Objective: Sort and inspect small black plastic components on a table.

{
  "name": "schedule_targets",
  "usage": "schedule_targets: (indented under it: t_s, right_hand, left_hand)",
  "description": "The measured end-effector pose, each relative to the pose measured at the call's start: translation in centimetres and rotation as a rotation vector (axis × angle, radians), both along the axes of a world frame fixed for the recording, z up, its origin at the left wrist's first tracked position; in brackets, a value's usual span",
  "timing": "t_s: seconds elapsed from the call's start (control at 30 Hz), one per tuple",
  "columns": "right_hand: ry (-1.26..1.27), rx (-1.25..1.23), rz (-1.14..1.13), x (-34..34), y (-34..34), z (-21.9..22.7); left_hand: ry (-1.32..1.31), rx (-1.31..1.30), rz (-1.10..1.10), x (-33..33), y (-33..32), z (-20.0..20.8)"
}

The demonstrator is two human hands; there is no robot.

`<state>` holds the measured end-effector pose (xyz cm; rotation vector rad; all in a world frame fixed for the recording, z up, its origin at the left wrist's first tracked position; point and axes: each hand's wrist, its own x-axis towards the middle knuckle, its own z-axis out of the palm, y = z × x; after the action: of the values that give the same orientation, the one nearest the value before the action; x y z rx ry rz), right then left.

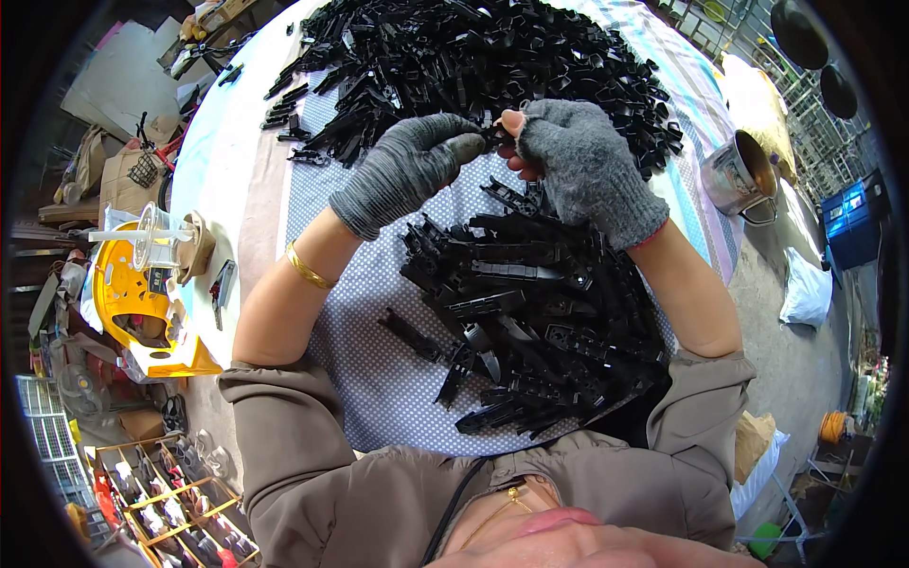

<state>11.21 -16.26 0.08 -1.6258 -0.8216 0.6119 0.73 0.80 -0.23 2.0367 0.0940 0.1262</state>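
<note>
My left hand [409, 170], in a grey striped knit glove, is closed with thumb and fingers pinching a small black plastic part [494, 138]. On the other end of that part, my right hand [585, 168] closes its bare fingertips, which stick out of a fuzzy grey glove. Most of the part is hidden by the fingers. Beyond both hands spreads a big heap of black plastic parts [454, 66]. Between my forearms and close to my body lies a second pile of longer black plastic parts [530, 312], some with clips and slots.
A patterned cloth [365, 379] covers the round table. At its left edge stand a yellow plastic stool [133, 312], a clear plastic cup [156, 232] and a small cutting tool [222, 292]. To the right are a metal bucket [734, 175] and a white bag [807, 289].
</note>
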Motion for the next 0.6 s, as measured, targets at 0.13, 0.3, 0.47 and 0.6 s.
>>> schedule_targets:
  t_s: [0.13,0.3,0.47,0.6]
  right_hand:
    - [-0.002,0.011,0.121,1.2,-0.2,0.7]
    - [-0.436,0.390,0.228,0.4,0.8,0.2]
    - [0.143,0.133,0.126,-3.3,0.6,1.2]
    - [-0.002,0.217,0.269,-0.2,-0.1,1.6]
  left_hand:
    - [0.102,-0.065,-0.054,0.0,0.2,0.3]
    - [-0.074,0.007,-0.203,-0.2,-2.5,0.4]
    - [-0.463,0.305,-0.243,-1.5,-3.7,-0.2]
    - [-0.159,0.443,-0.296,-1.8,-3.8,1.9]
